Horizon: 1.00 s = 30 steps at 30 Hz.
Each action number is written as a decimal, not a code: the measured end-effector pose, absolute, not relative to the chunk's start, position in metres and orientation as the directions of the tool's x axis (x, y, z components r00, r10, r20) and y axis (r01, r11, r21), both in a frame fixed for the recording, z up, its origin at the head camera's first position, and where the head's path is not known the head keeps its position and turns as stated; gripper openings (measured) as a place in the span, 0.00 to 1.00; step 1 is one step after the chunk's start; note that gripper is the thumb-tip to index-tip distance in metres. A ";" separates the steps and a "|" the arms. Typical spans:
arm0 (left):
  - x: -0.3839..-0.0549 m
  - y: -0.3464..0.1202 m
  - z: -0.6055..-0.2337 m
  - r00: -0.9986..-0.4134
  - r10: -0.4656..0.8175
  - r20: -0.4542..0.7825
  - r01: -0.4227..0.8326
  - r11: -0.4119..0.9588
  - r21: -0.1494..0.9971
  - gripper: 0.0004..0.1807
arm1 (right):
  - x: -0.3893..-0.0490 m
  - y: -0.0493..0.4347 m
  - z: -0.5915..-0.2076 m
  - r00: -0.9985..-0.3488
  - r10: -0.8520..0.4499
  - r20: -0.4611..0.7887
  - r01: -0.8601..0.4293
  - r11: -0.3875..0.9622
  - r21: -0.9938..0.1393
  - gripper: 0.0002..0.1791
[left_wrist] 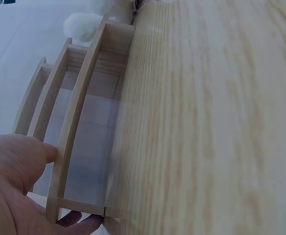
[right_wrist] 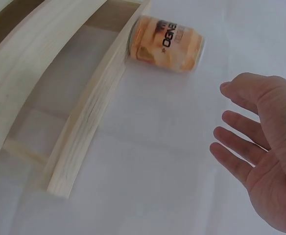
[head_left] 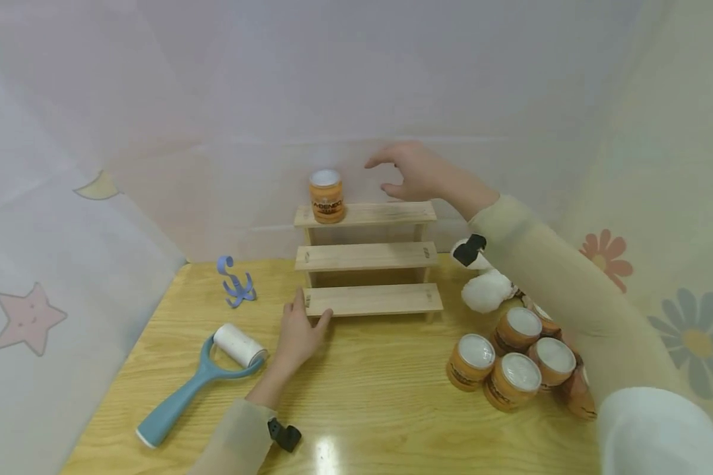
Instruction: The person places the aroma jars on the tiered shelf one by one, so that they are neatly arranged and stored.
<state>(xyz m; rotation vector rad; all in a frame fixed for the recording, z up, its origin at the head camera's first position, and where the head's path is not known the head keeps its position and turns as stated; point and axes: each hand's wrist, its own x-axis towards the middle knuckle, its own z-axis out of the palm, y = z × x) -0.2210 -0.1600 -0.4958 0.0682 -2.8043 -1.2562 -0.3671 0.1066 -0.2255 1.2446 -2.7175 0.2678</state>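
Observation:
A three-tier wooden step shelf (head_left: 368, 256) stands against the back of the table. My left hand (head_left: 300, 332) grips the left end of its lowest tier; in the left wrist view the thumb (left_wrist: 50, 152) lies over the plank and fingertips reach beneath. On the left of the top tier stands an orange jar (head_left: 327, 198) with a whitish lid and dark lettering. To the right of that jar, my right hand (head_left: 412, 171) hovers above the top tier, fingers apart and holding nothing. The right wrist view shows a gap between this hand and the jar (right_wrist: 166, 44).
Several more orange jars (head_left: 475, 361) cluster at the table's right, partly behind my right sleeve. White fluffy pieces (head_left: 487, 291) lie beside the shelf's right end. A blue-handled lint roller (head_left: 181, 399) and a purple multi-hook hanger (head_left: 236, 284) lie at the left. Pale patterned cloth encloses the table.

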 end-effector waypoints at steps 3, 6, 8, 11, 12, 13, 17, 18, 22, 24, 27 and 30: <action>-0.221 -0.159 -0.497 -0.997 -0.071 0.039 -0.018 0.666 0.746 0.54 | -0.362 0.124 -0.227 -0.643 -0.735 0.215 -0.763 0.638 -0.102 0.25; -0.222 -0.159 -0.498 -0.996 -0.078 0.038 -0.023 0.664 0.747 0.53 | -0.357 0.140 -0.229 -0.643 -0.734 0.218 -0.762 0.640 -0.092 0.25; -0.223 -0.158 -0.497 -0.996 -0.077 0.046 -0.016 0.662 0.749 0.53 | -0.354 0.151 -0.232 -0.639 -0.732 0.234 -0.764 0.640 -0.086 0.25; -0.224 -0.158 -0.497 -0.996 -0.070 0.059 -0.002 0.658 0.753 0.52 | -0.348 0.167 -0.235 -0.630 -0.732 0.260 -0.769 0.635 -0.074 0.25; -0.224 -0.157 -0.497 -0.996 -0.067 0.061 0.002 0.658 0.753 0.52 | -0.346 0.171 -0.237 -0.627 -0.732 0.266 -0.770 0.634 -0.071 0.25; -0.224 -0.157 -0.497 -0.996 -0.064 0.067 0.008 0.658 0.753 0.51 | -0.343 0.176 -0.238 -0.626 -0.732 0.267 -0.770 0.635 -0.065 0.25; -0.222 -0.158 -0.499 -0.995 -0.049 0.081 0.028 0.668 0.744 0.48 | -0.334 0.192 -0.246 -0.636 -0.727 0.258 -0.762 0.645 -0.061 0.24; -0.222 -0.158 -0.499 -0.995 -0.045 0.087 0.034 0.672 0.740 0.48 | -0.331 0.196 -0.248 -0.639 -0.725 0.257 -0.760 0.647 -0.061 0.24; -0.224 -0.158 -0.500 -0.993 -0.039 0.116 0.058 0.686 0.726 0.45 | -0.323 0.212 -0.256 -0.650 -0.714 0.261 -0.751 0.657 -0.073 0.24; -0.224 -0.158 -0.500 -0.992 -0.038 0.124 0.064 0.689 0.722 0.44 | -0.319 0.219 -0.259 -0.658 -0.707 0.260 -0.744 0.662 -0.085 0.24; -0.225 -0.160 -0.502 -0.991 -0.030 0.130 0.074 0.687 0.723 0.45 | -0.312 0.229 -0.263 -0.682 -0.690 0.245 -0.725 0.681 -0.101 0.24; -0.225 -0.161 -0.503 -0.993 -0.030 0.116 0.065 0.683 0.728 0.46 | -0.304 0.238 -0.266 -0.697 -0.677 0.237 -0.712 0.693 -0.113 0.24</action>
